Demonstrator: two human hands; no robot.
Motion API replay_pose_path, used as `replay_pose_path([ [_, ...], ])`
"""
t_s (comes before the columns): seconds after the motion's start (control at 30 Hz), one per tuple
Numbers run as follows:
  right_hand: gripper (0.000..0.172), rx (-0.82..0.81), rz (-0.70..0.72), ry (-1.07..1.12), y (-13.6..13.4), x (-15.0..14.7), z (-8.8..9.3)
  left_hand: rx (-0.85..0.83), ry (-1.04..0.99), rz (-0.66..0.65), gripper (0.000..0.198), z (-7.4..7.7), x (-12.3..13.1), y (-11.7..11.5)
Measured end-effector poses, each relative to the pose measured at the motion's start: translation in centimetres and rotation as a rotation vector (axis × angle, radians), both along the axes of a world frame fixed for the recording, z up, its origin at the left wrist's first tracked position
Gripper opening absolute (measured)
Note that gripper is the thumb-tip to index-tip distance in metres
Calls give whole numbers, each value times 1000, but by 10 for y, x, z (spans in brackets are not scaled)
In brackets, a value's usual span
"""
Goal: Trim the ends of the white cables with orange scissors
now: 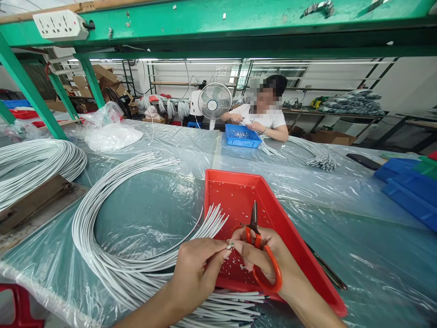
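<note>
My left hand pinches the end of a white cable, where small green and white wire tips show. With its thumb and finger at the same cable end, my right hand also holds scissors with orange handles looped around the fingers. The scissor blades point up and away from the cable and look nearly together. Beneath both hands lies a red tray scattered with small white scraps. A curved bundle of white cables rests on the left, one set of ends over the tray's edge.
A dark metal tool lies right of the red tray. Across the table, a co-worker works over a blue tray. A cable coil and plastic bags are left; blue bins stand right. A green beam crosses overhead.
</note>
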State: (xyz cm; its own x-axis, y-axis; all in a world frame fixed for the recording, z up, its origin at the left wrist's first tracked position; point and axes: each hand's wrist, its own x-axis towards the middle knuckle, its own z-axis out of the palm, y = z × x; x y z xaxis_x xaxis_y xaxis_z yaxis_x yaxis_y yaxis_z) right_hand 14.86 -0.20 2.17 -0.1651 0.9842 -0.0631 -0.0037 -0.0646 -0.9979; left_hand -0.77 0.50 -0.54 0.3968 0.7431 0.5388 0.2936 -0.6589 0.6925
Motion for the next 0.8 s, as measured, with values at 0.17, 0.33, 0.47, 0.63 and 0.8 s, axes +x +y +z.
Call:
replay_pose_path([
  [0.17,13,-53,10,33,-3,-5,-1,477,91,101,22,-9,-3,-1],
  [0.33,17,12,-96,-21,-7,-11,-1,40,-100,95,15,-3,3,-4],
  [0.47,8,190,-235,-104,-11,-16,-7,-573,-315,15,12,5,7,0],
  [0.63,13,614,-315,-423,-19,-21,-12,-626,-343,39,12,4,8,4],
  [0.8,9,797,-345,-649,-23,-16,-6,-478,-242,134,14,2,8,2],
])
